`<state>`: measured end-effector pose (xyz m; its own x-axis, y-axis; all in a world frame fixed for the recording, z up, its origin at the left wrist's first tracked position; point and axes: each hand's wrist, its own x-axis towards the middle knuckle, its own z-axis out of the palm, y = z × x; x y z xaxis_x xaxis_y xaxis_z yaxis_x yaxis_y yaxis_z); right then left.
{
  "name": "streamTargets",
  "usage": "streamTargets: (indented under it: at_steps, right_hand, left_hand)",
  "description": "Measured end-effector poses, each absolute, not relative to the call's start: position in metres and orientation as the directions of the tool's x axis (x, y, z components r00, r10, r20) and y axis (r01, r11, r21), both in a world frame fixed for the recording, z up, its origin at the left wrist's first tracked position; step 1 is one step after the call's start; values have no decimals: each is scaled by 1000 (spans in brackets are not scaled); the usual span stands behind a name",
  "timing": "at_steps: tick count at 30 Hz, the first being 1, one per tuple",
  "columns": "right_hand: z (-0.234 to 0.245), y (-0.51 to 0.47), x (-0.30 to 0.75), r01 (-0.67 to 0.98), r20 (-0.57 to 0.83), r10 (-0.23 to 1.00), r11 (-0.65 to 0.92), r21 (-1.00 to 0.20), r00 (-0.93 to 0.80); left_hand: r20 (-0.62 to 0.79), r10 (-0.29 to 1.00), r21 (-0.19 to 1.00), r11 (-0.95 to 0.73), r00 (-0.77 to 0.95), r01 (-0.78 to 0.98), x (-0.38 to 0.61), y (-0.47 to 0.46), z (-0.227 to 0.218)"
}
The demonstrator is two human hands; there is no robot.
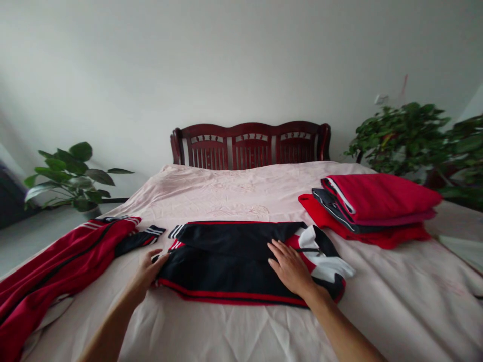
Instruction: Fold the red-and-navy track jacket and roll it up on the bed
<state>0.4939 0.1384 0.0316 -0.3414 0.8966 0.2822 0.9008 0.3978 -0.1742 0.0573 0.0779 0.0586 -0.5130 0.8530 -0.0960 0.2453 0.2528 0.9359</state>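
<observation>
A black jacket with red and white trim (230, 261) lies partly folded on the bed (226, 193) in front of me. My right hand (290, 267) rests flat on it, fingers stretched out, near the white collar. My left hand (148, 271) grips the jacket's left edge, fingers curled round the fabric. A striped cuff pokes out just above that hand.
A red garment (56, 271) sprawls at the bed's left edge. A stack of folded red and dark clothes (373, 208) sits at the right. A dark wooden headboard (251, 143) stands behind, with potted plants on the left (71, 176) and right (415, 136).
</observation>
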Motion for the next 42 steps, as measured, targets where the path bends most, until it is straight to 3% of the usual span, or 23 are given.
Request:
streamTargets:
  at_steps: [3, 5, 8, 13, 17, 22, 29, 37, 42]
  right_hand:
    - [28, 141, 496, 896, 298, 889, 410, -171, -349]
    - [25, 143, 498, 891, 308, 880, 423, -164, -361]
    - [19, 146, 500, 884, 332, 865, 443, -149, -377]
    - [14, 150, 502, 874, 365, 842, 468, -129, -397]
    - [11, 152, 504, 868, 385, 833, 478, -137, -398]
    - [7, 155, 506, 861, 398, 826, 488, -147, -400]
    - [9, 155, 505, 867, 372, 842, 472, -159, -391]
    - [12, 153, 504, 866, 357, 846, 474, -161, -396]
    - [14, 151, 503, 868, 359, 848, 468, -164, -389]
  left_hand:
    - [-166, 900, 977, 205, -404, 54, 62, 72, 73]
    - [-150, 901, 983, 181, -408, 37, 61, 70, 75]
    - [-51, 867, 949, 196, -496, 245, 56, 71, 67]
    - [146, 799, 776, 273, -583, 568, 55, 73, 48]
    - [143, 784, 643, 390, -604, 659, 57, 70, 47]
    - [71, 779, 596, 467, -623, 653, 60, 68, 51]
    - [71, 757, 587, 495, -649, 641, 63, 67, 55]
    - [187, 690, 710, 398, -700, 582, 58, 66, 49]
    - [191, 720, 757, 324, -667, 567, 54, 67, 44]
